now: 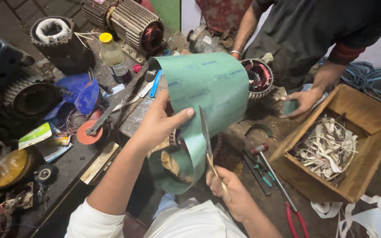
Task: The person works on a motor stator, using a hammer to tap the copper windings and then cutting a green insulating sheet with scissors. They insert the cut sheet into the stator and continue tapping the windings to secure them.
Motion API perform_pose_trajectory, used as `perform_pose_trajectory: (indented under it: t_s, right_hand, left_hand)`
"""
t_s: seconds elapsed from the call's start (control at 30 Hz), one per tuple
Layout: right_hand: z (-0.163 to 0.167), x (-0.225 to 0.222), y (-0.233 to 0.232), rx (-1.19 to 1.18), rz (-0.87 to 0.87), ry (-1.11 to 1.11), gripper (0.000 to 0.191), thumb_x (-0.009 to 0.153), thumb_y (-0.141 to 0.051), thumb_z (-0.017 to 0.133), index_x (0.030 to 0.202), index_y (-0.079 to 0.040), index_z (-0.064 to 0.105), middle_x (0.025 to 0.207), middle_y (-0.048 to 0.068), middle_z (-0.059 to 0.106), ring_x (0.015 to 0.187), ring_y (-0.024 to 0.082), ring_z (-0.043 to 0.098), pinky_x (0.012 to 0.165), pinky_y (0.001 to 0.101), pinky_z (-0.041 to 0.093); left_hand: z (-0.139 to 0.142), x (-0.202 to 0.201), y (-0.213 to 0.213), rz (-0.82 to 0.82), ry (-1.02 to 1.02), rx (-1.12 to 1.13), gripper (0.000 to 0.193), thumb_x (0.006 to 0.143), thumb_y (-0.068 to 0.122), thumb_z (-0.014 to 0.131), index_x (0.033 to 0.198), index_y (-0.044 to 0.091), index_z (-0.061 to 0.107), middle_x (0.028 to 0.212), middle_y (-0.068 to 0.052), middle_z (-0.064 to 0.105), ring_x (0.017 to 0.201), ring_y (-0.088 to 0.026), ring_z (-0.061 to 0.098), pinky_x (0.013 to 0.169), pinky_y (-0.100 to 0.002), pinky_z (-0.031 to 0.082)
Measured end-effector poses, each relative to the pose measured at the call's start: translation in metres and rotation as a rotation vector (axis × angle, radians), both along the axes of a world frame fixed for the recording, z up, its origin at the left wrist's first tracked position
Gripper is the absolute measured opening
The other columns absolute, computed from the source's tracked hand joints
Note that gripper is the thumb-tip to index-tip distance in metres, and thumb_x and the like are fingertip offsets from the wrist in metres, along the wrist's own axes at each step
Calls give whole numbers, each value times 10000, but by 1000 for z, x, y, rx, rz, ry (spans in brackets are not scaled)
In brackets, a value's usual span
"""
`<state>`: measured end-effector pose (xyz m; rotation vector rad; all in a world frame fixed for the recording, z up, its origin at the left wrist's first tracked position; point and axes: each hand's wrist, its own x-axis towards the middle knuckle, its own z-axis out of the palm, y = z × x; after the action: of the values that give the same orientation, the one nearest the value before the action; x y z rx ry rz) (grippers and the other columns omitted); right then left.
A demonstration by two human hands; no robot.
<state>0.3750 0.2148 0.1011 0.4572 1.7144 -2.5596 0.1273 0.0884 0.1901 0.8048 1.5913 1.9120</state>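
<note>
My left hand [159, 121] pinches a curled sheet of green insulating paper [208, 86] and holds it up above the cluttered bench. My right hand [230, 191] grips a pair of scissors [207, 139] whose long blades point up against the sheet's lower edge. The sheet's bottom end curls under into a loop near my lap. Behind the sheet, another person's hand [303, 100] rests by a motor stator [259, 77].
A wooden box [367, 145] of pale paper strips sits at the right. Red-handled cutters [287, 202] and screwdrivers [259, 169] lie below it. Finned motor housings [133, 22], a plastic bottle [113, 55], a blue fan [80, 92] and a metal bar [115, 103] crowd the left.
</note>
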Motion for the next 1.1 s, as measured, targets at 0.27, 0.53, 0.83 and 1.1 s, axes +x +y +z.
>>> perform_pose_trajectory:
  t_s: [0.27, 0.53, 0.83, 1.1]
  right_hand:
    - [10, -6, 0, 132, -26, -39, 324, 884, -352, 779, 882, -61, 637, 728, -53, 528, 628, 60, 464, 549, 236, 381]
    - [20, -24, -3, 265, -62, -34, 376, 937, -449, 684, 874, -79, 661, 728, -46, 548, 650, 48, 494, 577, 223, 431]
    - [9, -13, -3, 315, -25, -128, 256, 879, -268, 786, 826, -60, 647, 680, -21, 579, 614, 68, 510, 560, 254, 439]
    - [12, -17, -1, -72, -32, 150, 320, 918, -398, 682, 933, -82, 636, 807, -67, 531, 721, 46, 459, 644, 216, 372]
  left_hand:
    - [4, 1, -7, -27, -3, 3, 727, 866, 110, 777, 1487, 19, 411, 1365, -95, 606, 1243, -165, 599, 1063, -342, 498]
    - [2, 22, -12, -153, 16, 3, 895, 849, 125, 772, 1592, 81, 276, 1453, -74, 517, 1322, -170, 514, 1121, -374, 432]
    - [20, -28, -9, 16, -133, -12, 834, 945, 148, 736, 1651, 131, 292, 1124, -68, 663, 909, -106, 628, 685, -251, 523]
    - [22, 3, -8, -39, 53, -6, 1007, 909, 56, 736, 1680, 202, 106, 1133, -28, 673, 895, -58, 617, 731, -243, 556]
